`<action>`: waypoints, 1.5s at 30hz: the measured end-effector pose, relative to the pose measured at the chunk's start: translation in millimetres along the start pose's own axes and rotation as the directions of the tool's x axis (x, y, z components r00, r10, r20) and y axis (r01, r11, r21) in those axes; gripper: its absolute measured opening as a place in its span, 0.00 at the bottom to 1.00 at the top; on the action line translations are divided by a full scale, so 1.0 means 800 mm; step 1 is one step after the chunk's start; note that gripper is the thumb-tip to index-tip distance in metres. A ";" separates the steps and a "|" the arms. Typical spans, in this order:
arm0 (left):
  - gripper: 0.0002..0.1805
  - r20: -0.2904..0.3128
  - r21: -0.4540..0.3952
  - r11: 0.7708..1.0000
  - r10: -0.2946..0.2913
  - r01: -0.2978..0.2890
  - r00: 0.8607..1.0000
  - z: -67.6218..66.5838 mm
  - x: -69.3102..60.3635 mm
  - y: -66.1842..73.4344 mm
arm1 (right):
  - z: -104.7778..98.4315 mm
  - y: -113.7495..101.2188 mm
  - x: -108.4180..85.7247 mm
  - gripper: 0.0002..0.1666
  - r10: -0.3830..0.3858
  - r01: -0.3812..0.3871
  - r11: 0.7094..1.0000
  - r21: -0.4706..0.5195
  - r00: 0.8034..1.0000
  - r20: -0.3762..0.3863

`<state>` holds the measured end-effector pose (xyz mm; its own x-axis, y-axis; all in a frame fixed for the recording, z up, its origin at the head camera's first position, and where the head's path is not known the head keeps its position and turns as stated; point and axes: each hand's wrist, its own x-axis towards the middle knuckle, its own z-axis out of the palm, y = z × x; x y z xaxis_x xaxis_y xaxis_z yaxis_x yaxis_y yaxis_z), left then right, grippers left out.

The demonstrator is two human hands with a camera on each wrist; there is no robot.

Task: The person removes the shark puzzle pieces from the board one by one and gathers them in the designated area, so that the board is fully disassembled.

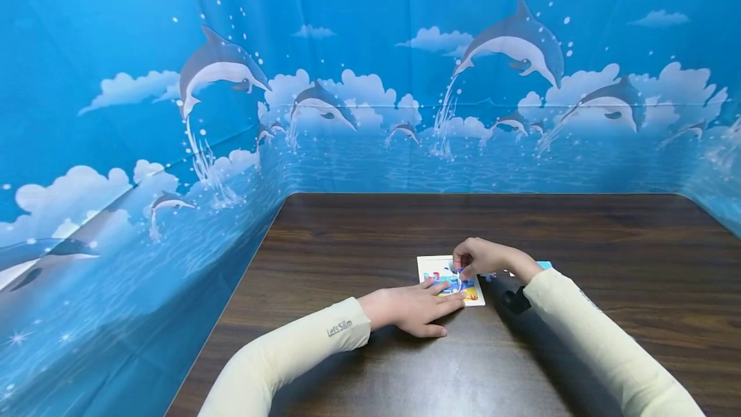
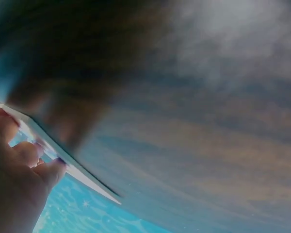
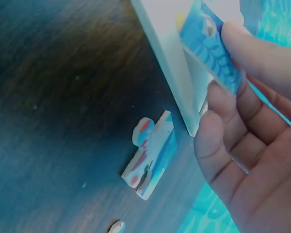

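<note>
A small white-framed jigsaw puzzle lies on the table, its picture blue, yellow and red. My left hand rests with spread fingers on the near left part of it; in the left wrist view the fingers touch the puzzle's edge. Over the puzzle's right side, my right hand pinches a blue puzzle piece between thumb and fingers. The piece is tilted above the white frame in the right wrist view. Fingers partly hide the puzzle's picture.
A loose puzzle piece with red and blue marks lies beside the frame, and part of another piece shows farther off. A light blue piece sits behind the right wrist. A dolphin-print curtain borders the dark wooden table.
</note>
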<state>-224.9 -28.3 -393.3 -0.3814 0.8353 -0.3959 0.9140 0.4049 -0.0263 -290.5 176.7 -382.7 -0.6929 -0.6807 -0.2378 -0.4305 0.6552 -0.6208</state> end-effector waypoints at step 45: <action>0.35 -0.039 0.002 1.000 0.013 -0.012 0.999 0.018 -0.002 0.003 | -0.034 0.066 -0.115 0.10 0.146 -0.145 0.969 0.202 0.989 0.010</action>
<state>-219.7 -34.1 -406.0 -0.3751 0.8543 -0.3599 0.9189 0.3938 -0.0229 -265.2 283.1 -373.2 -0.7422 -0.5814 -0.3334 -0.1997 0.6666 -0.7182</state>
